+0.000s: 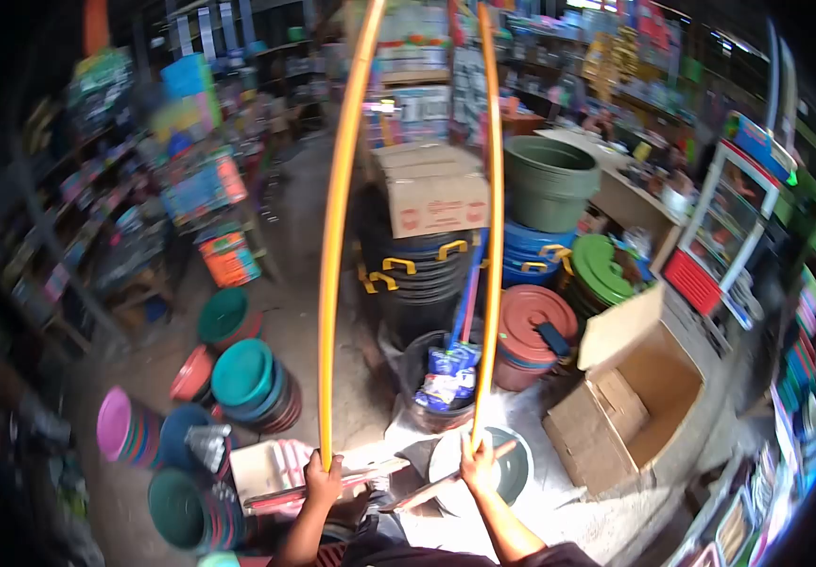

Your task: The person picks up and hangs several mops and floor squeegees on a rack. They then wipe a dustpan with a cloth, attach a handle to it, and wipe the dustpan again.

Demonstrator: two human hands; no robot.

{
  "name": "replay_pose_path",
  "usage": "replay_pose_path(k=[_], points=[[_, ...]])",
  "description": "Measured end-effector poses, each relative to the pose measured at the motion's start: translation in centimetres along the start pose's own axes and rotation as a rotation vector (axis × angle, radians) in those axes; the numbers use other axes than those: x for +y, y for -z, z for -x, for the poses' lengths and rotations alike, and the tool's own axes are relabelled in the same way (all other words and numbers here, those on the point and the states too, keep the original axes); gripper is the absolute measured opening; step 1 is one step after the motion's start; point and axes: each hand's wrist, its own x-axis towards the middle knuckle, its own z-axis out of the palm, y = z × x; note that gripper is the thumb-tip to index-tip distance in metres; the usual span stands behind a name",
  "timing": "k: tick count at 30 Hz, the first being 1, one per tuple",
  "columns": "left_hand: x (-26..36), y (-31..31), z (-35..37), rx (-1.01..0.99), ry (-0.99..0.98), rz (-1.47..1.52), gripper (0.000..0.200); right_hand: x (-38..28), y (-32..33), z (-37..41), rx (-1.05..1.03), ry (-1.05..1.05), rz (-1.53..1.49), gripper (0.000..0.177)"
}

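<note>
My left hand (324,478) is wrapped round the lower end of a long orange pole (335,236) that rises past the top of the view. A reddish bar (280,501) crosses at this hand. A second orange pole (494,236) stands in the closed grip of my right hand (479,467), roughly upright like the first. By that hand a brownish bar (427,493) runs slantwise over a pale round basin (519,468). Behind the right pole, a black bucket (406,383) holds blue packets (448,370).
Stacked buckets (242,373) stand on the left floor. Ahead, a cardboard box (434,189) tops black tubs (412,283). Green (549,189) and red (532,326) bins are right of the poles, near an open carton (668,397). Crowded shelves line both sides.
</note>
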Motion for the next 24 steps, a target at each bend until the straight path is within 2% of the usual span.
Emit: replay_pose_path(k=[1,2,3,5,7,8,9,10,11,12,13,17,19,23,24], points=[[-0.1,1.0,2.5,0.053,0.046,-0.034,0.019,0.9,0.5,1.6,0.108,0.223,0.054,0.023],[0.1,1.9,4.8,0.138,-0.050,0.026,0.019,-1.8,2.1,3.5,0.122,0.176,-0.082,0.023],[-0.2,3.5,7.3,0.109,0.059,-0.067,0.020,-1.8,2.6,4.8,0.076,0.157,-0.173,0.023],[1.8,6.5,11.6,0.174,0.048,-0.082,0.022,-4.5,4.0,7.6,-0.067,0.112,-0.195,0.022],[2.2,9.1,15.8,0.287,0.073,-0.076,0.024,-4.7,3.5,10.2,-0.104,0.230,-0.248,0.019],[2.8,10.5,17.8,0.283,0.086,-0.162,0.025,-4.1,2.3,11.0,-0.114,0.356,-0.439,0.018],[3.6,11.8,19.8,0.271,0.101,-0.249,0.026,-6.0,3.2,12.5,-0.216,0.311,-0.328,0.016],[6.2,13.0,21.4,0.327,0.042,-0.142,0.027,-6.3,2.4,13.6,-0.180,0.426,-0.276,0.016],[2.5,13.4,23.7,0.340,0.085,-0.156,0.027,-6.4,1.6,14.7,-0.136,0.542,-0.230,0.016],[2.8,14.2,25.4,0.367,0.123,-0.138,0.027,-7.1,1.5,15.9,-0.294,0.398,-0.396,0.017],[3.3,15.1,27.1,0.389,0.159,-0.119,0.026,-9.2,1.7,17.8,-0.308,0.384,-0.394,0.017],[2.8,19.0,32.4,0.577,0.115,-0.171,0.027,-8.9,-2.2,22.6,-0.412,0.453,-0.498,0.016],[2.6,21.7,35.0,0.641,0.185,-0.270,0.028,-11.5,-2.5,26.1,-0.415,0.611,-0.415,0.017],[-0.2,28.1,41.6,0.769,0.230,-0.337,0.028,-11.5,-6.7,33.0,-0.631,0.412,-0.536,0.015],[-1.1,29.9,43.3,0.820,0.228,-0.307,0.027,-12.7,-7.2,35.6,-0.645,0.464,-0.541,0.015]])
